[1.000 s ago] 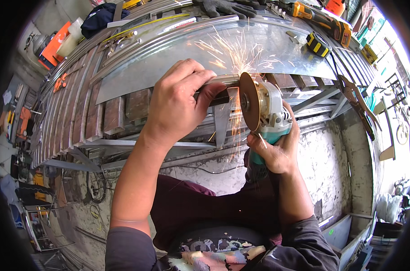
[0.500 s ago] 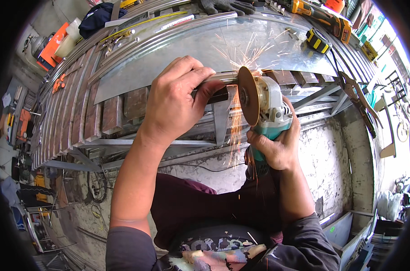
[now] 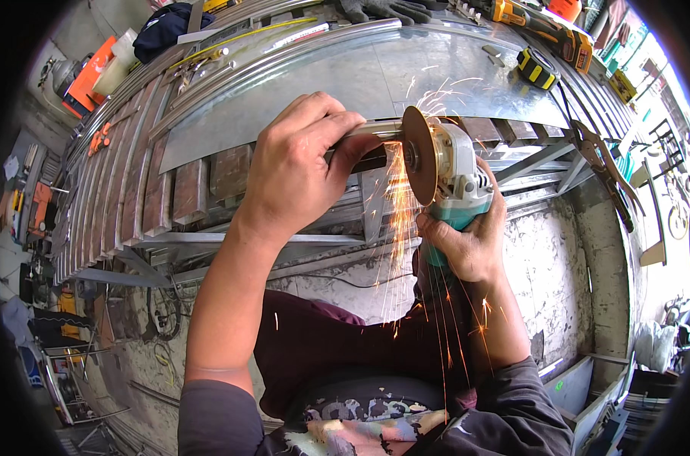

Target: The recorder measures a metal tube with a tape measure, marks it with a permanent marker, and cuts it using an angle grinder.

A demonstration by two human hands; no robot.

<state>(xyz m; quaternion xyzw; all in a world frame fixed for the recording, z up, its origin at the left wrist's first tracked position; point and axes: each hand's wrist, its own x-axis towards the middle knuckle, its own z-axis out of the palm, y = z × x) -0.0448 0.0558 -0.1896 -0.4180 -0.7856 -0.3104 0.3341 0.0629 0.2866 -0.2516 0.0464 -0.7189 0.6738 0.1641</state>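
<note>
My left hand (image 3: 303,156) is closed on a short shiny metal tube (image 3: 383,129), thumb below and fingers above, at the near edge of the bench. In my right hand (image 3: 466,235) is an angle grinder (image 3: 457,182) with a grey head and teal body, gripped from the right side. Its thin brown disc (image 3: 420,152) stands nearly upright against the tube's right end. Orange sparks pour down from the contact and some fly up over the sheet metal (image 3: 314,95). The lower end of the grinder is hard to make out against my dark trousers.
On the slatted metal bench (image 3: 144,167) lie long shiny tubes (image 3: 284,59), a yellow-black tape measure (image 3: 537,68), dark gloves (image 3: 383,9) and an orange-black power tool (image 3: 546,34). Large pliers (image 3: 603,167) hang off the bench's right edge. An orange clamp (image 3: 100,140) sits at left.
The grinder and its disc have shifted very slightly right along with the tube. More sparks now fall downward, reaching my right forearm and lap. My left hand has barely moved.
</note>
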